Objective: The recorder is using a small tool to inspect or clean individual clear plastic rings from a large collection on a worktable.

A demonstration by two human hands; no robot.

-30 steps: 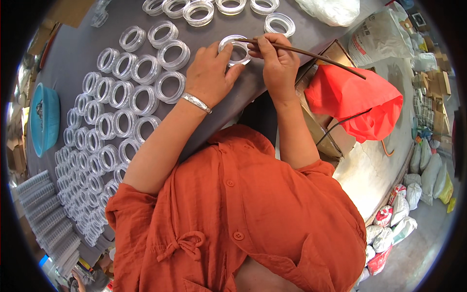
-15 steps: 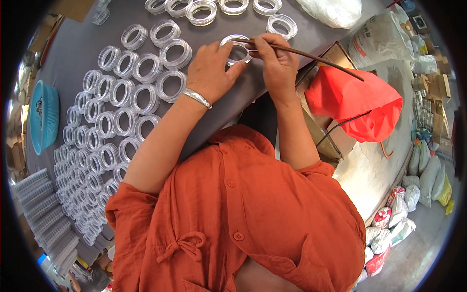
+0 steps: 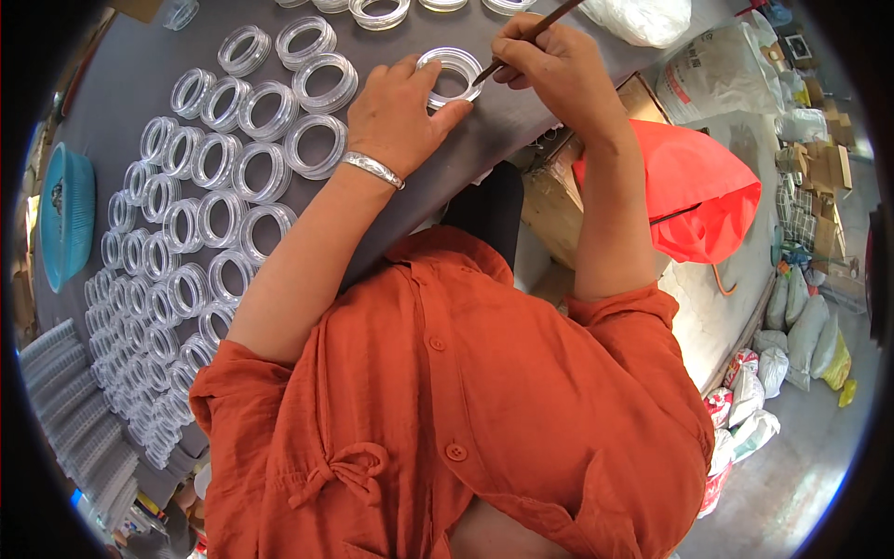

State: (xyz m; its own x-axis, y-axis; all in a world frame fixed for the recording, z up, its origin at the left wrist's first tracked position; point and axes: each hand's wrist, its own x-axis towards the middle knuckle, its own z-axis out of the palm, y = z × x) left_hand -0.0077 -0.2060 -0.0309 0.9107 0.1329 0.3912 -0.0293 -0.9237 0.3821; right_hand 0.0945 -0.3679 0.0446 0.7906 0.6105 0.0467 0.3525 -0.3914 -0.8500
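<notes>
A clear round plastic ring [image 3: 450, 58] lies flat on the dark grey table. My left hand [image 3: 396, 112], wearing a silver bangle on its wrist, grips the ring's left side, the fingertips at its upper rim and the thumb at its lower edge. Pinched in the fingers of my right hand [image 3: 559, 70] is a thin brown stick [image 3: 551, 19]. Its dark, tapered tip meets the ring's right rim; I cannot tell whether the tip has bristles.
Rows of similar clear rings [image 3: 264, 172] cover the table's left side, beside a blue basket [image 3: 79, 224] and stacked clear pieces [image 3: 70, 401]. A white plastic bag [image 3: 643, 20] lies at the far right. Off the table's right edge stands a cardboard box [image 3: 549, 210] beneath red cloth [image 3: 703, 186].
My right hand has swung up and right, tilting the stick more steeply. Its tip has shifted from the ring's far edge to its right rim. My left hand still grips the ring.
</notes>
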